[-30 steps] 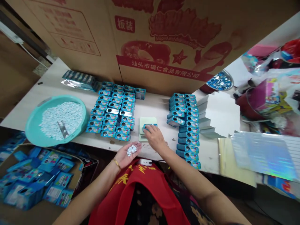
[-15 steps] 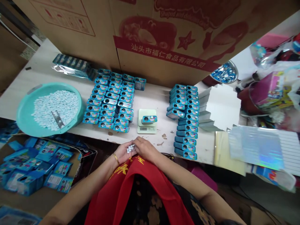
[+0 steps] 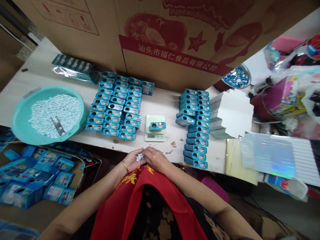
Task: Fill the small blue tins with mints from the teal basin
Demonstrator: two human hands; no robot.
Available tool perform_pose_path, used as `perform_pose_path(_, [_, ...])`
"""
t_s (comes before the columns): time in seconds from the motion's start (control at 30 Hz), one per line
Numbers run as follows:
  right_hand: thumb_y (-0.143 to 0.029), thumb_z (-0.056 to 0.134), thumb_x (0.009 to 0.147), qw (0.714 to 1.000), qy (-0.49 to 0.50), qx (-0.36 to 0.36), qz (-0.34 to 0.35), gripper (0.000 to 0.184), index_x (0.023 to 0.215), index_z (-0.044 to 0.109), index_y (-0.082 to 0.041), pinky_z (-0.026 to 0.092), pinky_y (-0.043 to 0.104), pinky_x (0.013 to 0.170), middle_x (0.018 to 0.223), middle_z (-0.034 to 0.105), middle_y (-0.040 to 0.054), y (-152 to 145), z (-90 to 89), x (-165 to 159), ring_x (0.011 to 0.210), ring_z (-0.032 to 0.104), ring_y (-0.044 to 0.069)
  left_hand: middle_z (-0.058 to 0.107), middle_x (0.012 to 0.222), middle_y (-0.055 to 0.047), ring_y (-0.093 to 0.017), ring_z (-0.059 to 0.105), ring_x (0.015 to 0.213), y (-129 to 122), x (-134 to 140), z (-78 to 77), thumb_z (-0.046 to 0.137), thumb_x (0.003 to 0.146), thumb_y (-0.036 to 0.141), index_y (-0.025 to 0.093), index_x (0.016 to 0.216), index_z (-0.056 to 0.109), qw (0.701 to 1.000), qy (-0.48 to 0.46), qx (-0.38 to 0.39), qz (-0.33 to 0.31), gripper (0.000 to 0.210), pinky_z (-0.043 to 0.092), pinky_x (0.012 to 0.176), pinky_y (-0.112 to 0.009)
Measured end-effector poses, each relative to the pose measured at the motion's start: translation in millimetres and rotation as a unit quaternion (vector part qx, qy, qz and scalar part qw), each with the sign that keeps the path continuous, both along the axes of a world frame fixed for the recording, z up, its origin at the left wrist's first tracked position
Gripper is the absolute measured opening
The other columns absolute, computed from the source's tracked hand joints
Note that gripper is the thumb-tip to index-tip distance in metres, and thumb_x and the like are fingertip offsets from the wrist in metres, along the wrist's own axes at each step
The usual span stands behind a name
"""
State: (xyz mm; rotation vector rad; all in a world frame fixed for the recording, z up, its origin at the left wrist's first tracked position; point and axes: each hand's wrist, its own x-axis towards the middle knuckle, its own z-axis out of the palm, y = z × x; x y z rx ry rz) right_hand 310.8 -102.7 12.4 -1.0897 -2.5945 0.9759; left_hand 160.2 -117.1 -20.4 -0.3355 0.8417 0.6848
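Note:
Low in front of my body, my left hand is cupped palm up around several small white candies. My right hand meets it from the right, its curled fingers against the left palm and candies; what its fingertips pinch, if anything, is hidden. Just beyond my hands, a pale kitchen scale stands on the white table, its display too small to read. On its plate rests a small blue box with a dark round hole and a white spot on top.
To the left, a turquoise basin contains many white candies and a metal scoop. Blue boxes stand in rows left of the scale, more boxes at right. A large carton blocks the back. Below left, an open carton holds blue packs.
The view has shifted slightly, so the table things appear a little further left. My hands stay together around the candies, with hardly any finger movement.

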Motion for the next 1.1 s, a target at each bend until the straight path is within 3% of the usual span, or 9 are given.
perform_pose_path(0.1, [-0.014,0.042,0.08,0.997,0.066,-0.012,-0.046,0.019,0.094,0.055,-0.016,0.043,0.024,0.075,0.09,0.056,0.0059,11,3.8,6,0.085,0.052,0.013,0.062,0.066,-0.008,-0.014,0.061,0.065,7,3,2.5,0.046,0.08,0.015,0.006,0.077,0.056,1.0,-0.004,0.004,0.007,0.014,0.05,0.068,-0.027])
perform_pose_path(0.27, [-0.018,0.046,0.077,0.964,0.157,-0.01,-0.214,0.014,0.086,0.058,-0.017,0.044,0.021,0.067,0.083,0.057,0.0023,59,9.9,21,0.069,0.053,0.01,0.063,0.09,-0.019,-0.023,0.06,0.089,32,11,17.7,0.044,0.081,0.018,0.001,0.092,0.057,0.998,0.018,0.053,0.01,0.025,0.048,0.076,-0.03])
perform_pose_path(0.5, [-0.021,0.05,0.073,0.936,0.18,-0.018,-0.301,0.015,0.082,0.062,-0.016,0.044,0.022,0.063,0.076,0.058,0.0016,107,-8.5,23,0.066,0.053,0.01,0.063,0.092,-0.019,-0.024,0.06,0.09,38,9,21.2,0.045,0.081,0.02,0.001,0.092,0.058,0.997,0.039,0.058,0.013,0.026,0.05,0.073,-0.028])
perform_pose_path(0.67, [-0.021,0.05,0.075,0.932,0.189,-0.01,-0.308,0.015,0.084,0.062,-0.017,0.045,0.024,0.064,0.077,0.059,0.0021,96,1.5,23,0.07,0.055,0.012,0.063,0.093,-0.018,-0.022,0.061,0.087,31,7,16.8,0.046,0.08,0.019,0.002,0.09,0.058,0.998,0.028,0.049,0.021,0.023,0.05,0.072,-0.027])
perform_pose_path(0.8, [-0.019,0.048,0.079,0.981,0.154,-0.023,-0.116,0.02,0.094,0.06,-0.021,0.045,0.027,0.077,0.09,0.06,0.0038,54,20.8,13,0.085,0.056,0.014,0.064,0.078,-0.012,-0.017,0.062,0.074,24,8,10.7,0.045,0.081,0.017,0.006,0.083,0.058,0.998,-0.012,0.041,0.035,0.017,0.051,0.068,-0.027])
perform_pose_path(0.87, [-0.019,0.047,0.08,0.99,0.129,-0.016,-0.057,0.024,0.102,0.058,-0.022,0.045,0.027,0.081,0.098,0.059,0.0049,37,24.7,14,0.091,0.055,0.014,0.062,0.068,-0.008,-0.013,0.06,0.062,17,5,6.2,0.046,0.08,0.017,0.007,0.079,0.057,0.999,-0.022,0.019,0.02,0.015,0.049,0.055,-0.021])
perform_pose_path(0.97, [-0.021,0.045,0.082,0.984,0.12,0.015,-0.131,0.022,0.099,0.059,-0.02,0.045,0.027,0.081,0.094,0.061,0.0056,30,20.9,33,0.09,0.055,0.014,0.057,0.062,-0.006,-0.009,0.054,0.051,5,-6,-0.4,0.05,0.079,0.02,0.007,0.076,0.056,1.0,-0.012,-0.003,-0.021,0.015,0.035,0.034,-0.013])
perform_pose_path(1.1, [-0.023,0.044,0.083,0.959,0.084,0.051,-0.267,0.019,0.089,0.061,-0.019,0.046,0.027,0.07,0.083,0.06,0.0043,54,7.6,70,0.076,0.056,0.014,0.055,0.062,-0.005,-0.007,0.05,0.049,-7,-23,-6.1,0.05,0.078,0.019,0.007,0.075,0.055,1.0,0.016,0.001,-0.005,0.013,0.03,0.034,-0.012])
